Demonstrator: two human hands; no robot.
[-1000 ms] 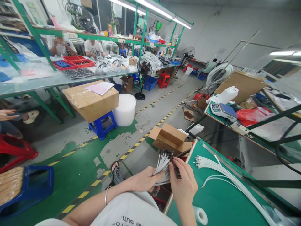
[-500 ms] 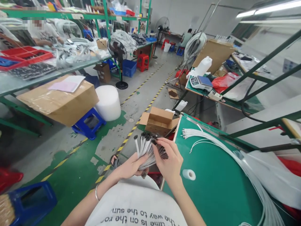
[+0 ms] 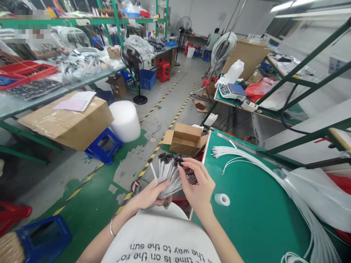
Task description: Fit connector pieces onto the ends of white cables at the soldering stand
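My left hand [image 3: 155,193] is wrapped round a bundle of white cables [image 3: 171,179] with black connectors [image 3: 166,157] at their upper ends. One cable at the bundle's left stands apart from the others. At the right side of the bundle, my right hand [image 3: 199,182] pinches a black connector between thumb and fingers. On the green table to the right lie a long bunch of white cables [image 3: 255,164] and a small white roll [image 3: 222,199].
An open cardboard box [image 3: 186,138] stands just beyond my hands. A closed carton [image 3: 68,120] rests on a blue stool [image 3: 104,146] at left, beside a white foam roll [image 3: 124,120]. A scale [image 3: 232,91] sits on the farther right table. Other people sit at the back and far left.
The view has shifted slightly. The bundle's cables are spread a little wider, and the separate left cable leans farther left. My right hand stays at the connectors.
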